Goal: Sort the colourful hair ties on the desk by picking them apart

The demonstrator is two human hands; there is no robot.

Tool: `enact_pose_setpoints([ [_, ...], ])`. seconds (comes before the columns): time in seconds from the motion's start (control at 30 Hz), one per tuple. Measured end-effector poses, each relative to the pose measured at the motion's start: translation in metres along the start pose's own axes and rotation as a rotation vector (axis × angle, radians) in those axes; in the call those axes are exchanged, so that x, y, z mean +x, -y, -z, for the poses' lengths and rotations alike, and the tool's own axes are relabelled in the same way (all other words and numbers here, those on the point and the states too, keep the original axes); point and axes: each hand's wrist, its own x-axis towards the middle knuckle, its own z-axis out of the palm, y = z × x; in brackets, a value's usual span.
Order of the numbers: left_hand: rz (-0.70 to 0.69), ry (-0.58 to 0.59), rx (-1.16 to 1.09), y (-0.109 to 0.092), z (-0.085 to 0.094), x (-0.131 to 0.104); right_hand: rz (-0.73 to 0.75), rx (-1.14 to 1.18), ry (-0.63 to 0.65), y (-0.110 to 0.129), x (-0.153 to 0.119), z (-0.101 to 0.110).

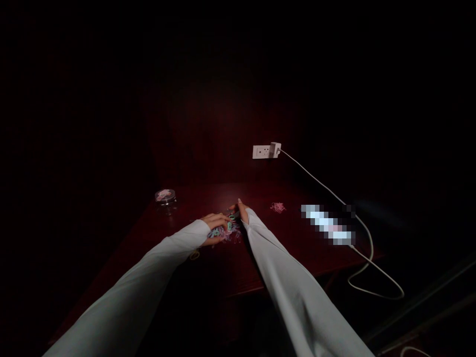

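A loose pile of small elastic bands [233,235], in pale purple, pink and mint green, lies on the dark red table. Over its left side is my left hand [214,221], thumb and fingers apart around the bands; it seems to hold none firmly. At the pile's far right edge, my right hand [242,212] has its thumb sticking up and its other fingers partly hidden in shadow. It looks open, with no held thing visible. Near my left wrist lies a yellow band [194,254].
Right of my hands sits a small heap of pink bands [277,207]. A clear round jar [165,197] with pinkish contents stands at the left. A blurred-out bright device [327,224] lies at the right, its white cable [316,177] running to a charger [275,148] in the wall socket.
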Motion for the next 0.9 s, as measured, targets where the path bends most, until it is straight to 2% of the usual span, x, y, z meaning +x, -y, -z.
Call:
enact_pose_setpoints([
  [0.13, 0.001, -0.099, -0.095, 0.006, 0.01, 0.002, -0.142, 0.144, 0.056, 0.003, -0.002, 0.001],
  [0.23, -0.02, -0.198, -0.127, 0.011, 0.016, 0.0, -0.179, 0.176, 0.07, 0.007, -0.004, 0.002],
  [0.33, 0.004, -0.249, -0.107, 0.018, 0.02, -0.004, -0.207, 0.178, 0.082, 0.012, -0.005, 0.003],
  [0.6, 0.162, -0.247, 0.07, 0.029, 0.028, -0.012, -0.226, 0.161, 0.071, 0.024, -0.009, 0.006],
  [0.77, 0.165, -0.266, 0.066, 0.029, 0.03, -0.011, -0.129, 0.147, 0.102, 0.021, -0.014, 0.01],
  [0.9, 0.177, -0.296, 0.068, 0.035, 0.031, -0.011, -0.132, 0.142, 0.119, 0.02, -0.016, 0.011],
])
